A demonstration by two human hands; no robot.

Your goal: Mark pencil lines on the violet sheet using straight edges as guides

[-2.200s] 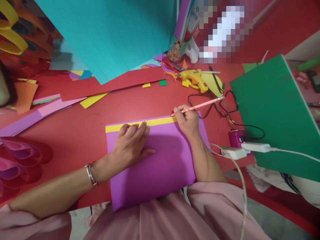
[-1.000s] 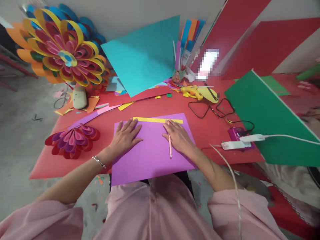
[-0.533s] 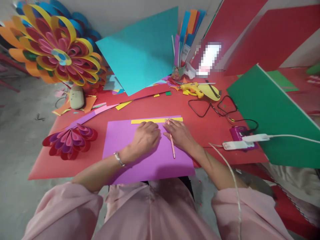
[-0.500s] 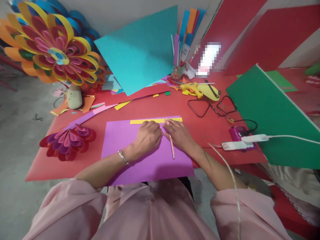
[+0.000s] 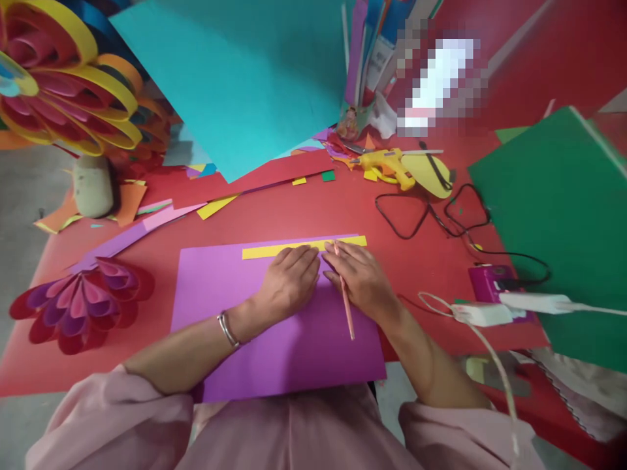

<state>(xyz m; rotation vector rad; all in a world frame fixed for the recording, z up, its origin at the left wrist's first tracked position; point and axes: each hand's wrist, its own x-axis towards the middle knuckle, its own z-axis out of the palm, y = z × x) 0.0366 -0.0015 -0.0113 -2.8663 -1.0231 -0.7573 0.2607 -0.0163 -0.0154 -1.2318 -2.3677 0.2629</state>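
A purple sheet [image 5: 245, 326] lies on the red table [image 5: 343, 209] in front of me, with a narrow yellow strip [image 5: 274, 249] along its far edge. My left hand [image 5: 290, 282] rests on the sheet, its fingers curled down at the strip. Beside it my right hand [image 5: 360, 281] lies flat on the sheet, fingers reaching the strip, with a pink pencil [image 5: 347, 310] tucked between the fingers and pointing back toward me.
A large teal sheet [image 5: 235, 78] leans at the back. A yellow glue gun [image 5: 389, 164] with a black cord [image 5: 431, 215] lies at the far right, by a green board [image 5: 548, 215] and a white charger [image 5: 482, 313]. Paper flowers [image 5: 81, 303] sit at left.
My left hand slid right along the sheet to meet the right hand at the strip. The right hand stopped writing and laid the pencil flat. The purple sheet shifted left.
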